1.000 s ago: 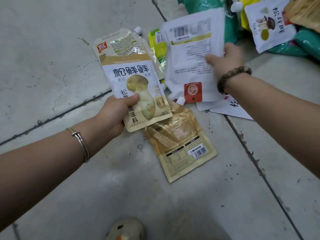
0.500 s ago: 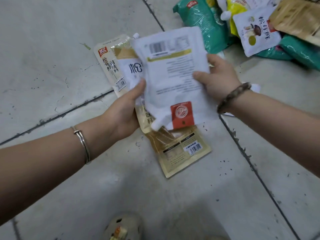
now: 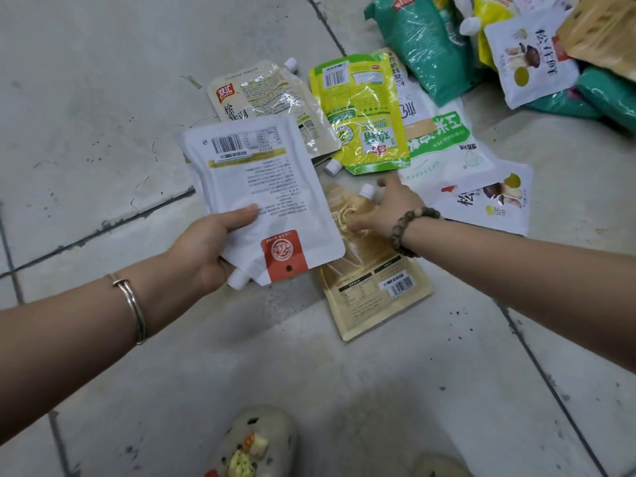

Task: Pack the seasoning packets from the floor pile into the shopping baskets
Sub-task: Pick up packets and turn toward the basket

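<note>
Down at the near edge, a pale shoe (image 3: pixel 254 442) stands on the tiled floor (image 3: pixel 103 98). Just beyond it, the left hand (image 3: pixel 203 246) grips a white packet (image 3: pixel 268 187) off the floor, thumb clamped across its printed back; whether other packets sit under it cannot be told. To the right, a tan packet (image 3: pixel 375 287) lies flat on the floor. The right hand (image 3: pixel 389 208) rests on its far end beside the white cap, and whether the fingers have closed on it cannot be told.

Farther out, a cream packet (image 3: pixel 261 94), a yellow-green packet (image 3: pixel 364 115), a white-and-green bag (image 3: pixel 444 142) and a mushroom packet (image 3: pixel 492 197) lie loose and overlapping. At the far right, green bags (image 3: pixel 420 46) and more packets are heaped together.

No shopping basket shows anywhere, so nothing can be counted as packed. Judging by the spread, the job looks early: one packet in hand, one being reached for, and most of the pile left to gather and carry to the baskets.
</note>
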